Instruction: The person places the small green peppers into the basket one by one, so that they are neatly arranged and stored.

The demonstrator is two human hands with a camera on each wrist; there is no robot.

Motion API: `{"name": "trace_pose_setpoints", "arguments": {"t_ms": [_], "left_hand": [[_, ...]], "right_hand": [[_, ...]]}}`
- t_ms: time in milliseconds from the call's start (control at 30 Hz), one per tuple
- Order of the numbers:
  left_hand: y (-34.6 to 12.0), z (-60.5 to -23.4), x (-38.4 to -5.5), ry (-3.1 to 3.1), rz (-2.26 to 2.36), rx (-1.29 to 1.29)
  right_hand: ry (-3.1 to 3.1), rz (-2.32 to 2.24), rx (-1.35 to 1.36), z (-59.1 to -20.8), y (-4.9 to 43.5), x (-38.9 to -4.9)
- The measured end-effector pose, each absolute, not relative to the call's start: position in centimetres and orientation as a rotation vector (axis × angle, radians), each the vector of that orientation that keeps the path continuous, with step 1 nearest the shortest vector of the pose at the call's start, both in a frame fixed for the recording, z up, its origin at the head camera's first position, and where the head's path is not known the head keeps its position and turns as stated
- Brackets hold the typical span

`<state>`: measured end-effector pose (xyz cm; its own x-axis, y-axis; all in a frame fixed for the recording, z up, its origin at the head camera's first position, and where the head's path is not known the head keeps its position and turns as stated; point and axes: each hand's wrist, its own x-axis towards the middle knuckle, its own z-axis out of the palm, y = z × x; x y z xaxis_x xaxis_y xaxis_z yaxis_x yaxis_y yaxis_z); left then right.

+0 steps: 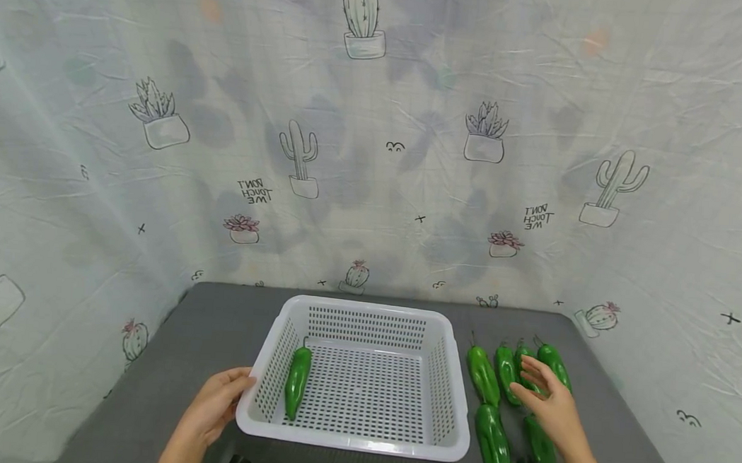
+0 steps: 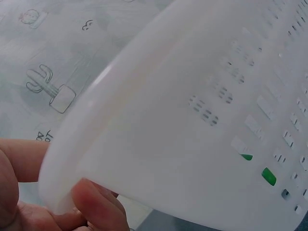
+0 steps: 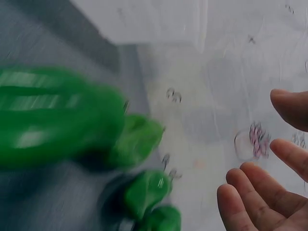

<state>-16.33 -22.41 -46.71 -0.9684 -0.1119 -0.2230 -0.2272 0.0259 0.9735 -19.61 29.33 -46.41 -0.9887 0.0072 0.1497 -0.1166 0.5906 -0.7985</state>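
A white plastic basket (image 1: pixel 358 445) with slotted walls stands in the middle of the grey table. One green pepper (image 1: pixel 297 383) lies inside it, near the left wall. My left hand (image 1: pixel 217 400) grips the basket's left rim, and in the left wrist view the thumb and fingers pinch the white edge (image 2: pixel 96 96). My right hand (image 1: pixel 550 405) hovers over the green peppers (image 1: pixel 492 444) to the right of the basket, its fingers spread and relaxed with nothing between them. In the right wrist view its fingers (image 3: pixel 255 197) are apart from the blurred pepper (image 3: pixel 53 115).
Several green peppers lie in loose rows on the table's right side, among them a lighter one (image 1: pixel 483 374) beside the basket and one (image 1: pixel 555 363) at the far right. Behind the table (image 1: pixel 232 315) hangs a pale curtain (image 1: pixel 386 190) printed with cacti.
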Motion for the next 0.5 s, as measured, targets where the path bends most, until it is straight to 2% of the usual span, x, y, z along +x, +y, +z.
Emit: {"name": "trace_pose_setpoints", "arguments": {"t_ms": [500], "left_hand": [[-22.5, -46.8, -16.4, 2.202, 2.085, -0.330]], "right_hand": [[-2.948, 1.290, -0.166, -49.4, 33.4, -17.5]]}}
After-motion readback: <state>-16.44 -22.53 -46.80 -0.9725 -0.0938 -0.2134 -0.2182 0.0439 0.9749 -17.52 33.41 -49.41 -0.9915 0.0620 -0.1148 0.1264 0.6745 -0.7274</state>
